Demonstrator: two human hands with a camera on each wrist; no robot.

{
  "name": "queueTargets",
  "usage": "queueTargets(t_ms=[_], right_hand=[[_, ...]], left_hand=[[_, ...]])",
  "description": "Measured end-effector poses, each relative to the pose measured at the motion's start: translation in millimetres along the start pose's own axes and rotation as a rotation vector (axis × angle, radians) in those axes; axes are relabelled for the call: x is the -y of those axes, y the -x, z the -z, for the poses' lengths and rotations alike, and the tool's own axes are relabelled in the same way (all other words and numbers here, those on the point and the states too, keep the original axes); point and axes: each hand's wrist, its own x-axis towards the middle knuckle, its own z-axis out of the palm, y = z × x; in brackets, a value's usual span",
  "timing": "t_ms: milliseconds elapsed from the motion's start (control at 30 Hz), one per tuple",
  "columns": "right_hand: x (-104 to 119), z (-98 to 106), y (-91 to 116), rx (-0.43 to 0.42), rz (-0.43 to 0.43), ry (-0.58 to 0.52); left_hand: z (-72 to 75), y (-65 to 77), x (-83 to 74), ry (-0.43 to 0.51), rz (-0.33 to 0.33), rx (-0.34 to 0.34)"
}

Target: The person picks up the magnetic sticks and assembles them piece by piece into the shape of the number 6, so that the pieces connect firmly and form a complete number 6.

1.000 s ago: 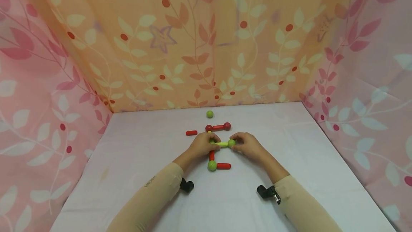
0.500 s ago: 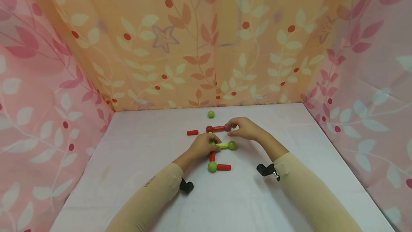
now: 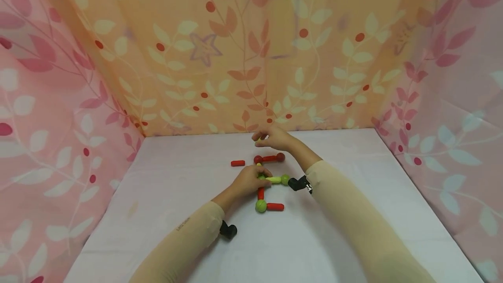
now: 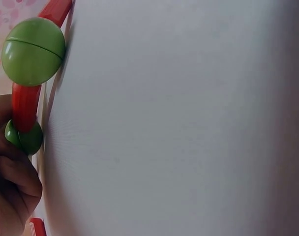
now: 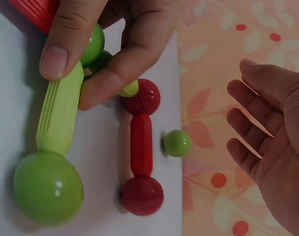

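My left hand (image 3: 248, 181) pinches a yellow-green rod (image 5: 60, 110) between thumb and finger, near the green ball (image 4: 24, 135) it meets. Another green ball (image 5: 48, 188) caps the rod's far end. From the gripped joint a red rod (image 4: 25, 105) leads to a nearer green ball (image 3: 261, 206), which bears a second red rod (image 3: 275, 207) pointing right. Beyond the left hand, a red rod (image 5: 141, 145) joins two dark red balls. At the back, my right hand (image 3: 275, 138) reaches over a loose green ball (image 5: 177, 143); in the right wrist view its fingers are relaxed and apart from the ball.
A loose red rod (image 3: 237, 163) lies left of the dark red balls. White cloth (image 3: 177, 165) covers the table, and patterned curtains (image 3: 220, 56) rise at the back and both sides. The right forearm (image 3: 353, 213) stretches across the table's right half.
My right hand has left the green ball on the yellow-green rod, passed the dark red ball, and moved back and left to the loose green ball. The left hand keeps its grip.
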Motion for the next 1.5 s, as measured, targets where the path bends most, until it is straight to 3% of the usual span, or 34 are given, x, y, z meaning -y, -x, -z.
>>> queueTargets(t_ms=[133,300,500,767,1033,1267,1500], right_hand=[[-5.8,-13.8,-13.2,0.030,-0.039,-0.047],[-10.3,-29.9,-26.0,0.083,-0.024,-0.070],[-13.9,-42.7,-31.8,0.160,-0.057,-0.066],[-14.2,-49.4,-35.5,0.205,-0.050,-0.045],[-17.2,-54.9,-36.2,0.197,-0.052,0.033],[-19.6,-50.2,-36.9,0.200,-0.059,0.017],[-30.4,-32.8,-40.8,0.106,-0.062,0.039]], left_hand=[[0.0,1.4,0.4,-0.012,-0.021,0.000],[-0.5,1.1,1.9,-0.016,-0.052,-0.007],[-1.8,0.0,4.2,-0.012,-0.098,0.002],[0.4,-1.0,3.2,-0.026,-0.106,0.005],[0.8,0.5,2.5,-0.034,-0.097,0.012],[0.8,0.8,2.5,-0.021,-0.094,0.010],[-0.4,-1.3,4.4,-0.044,-0.070,0.006]])
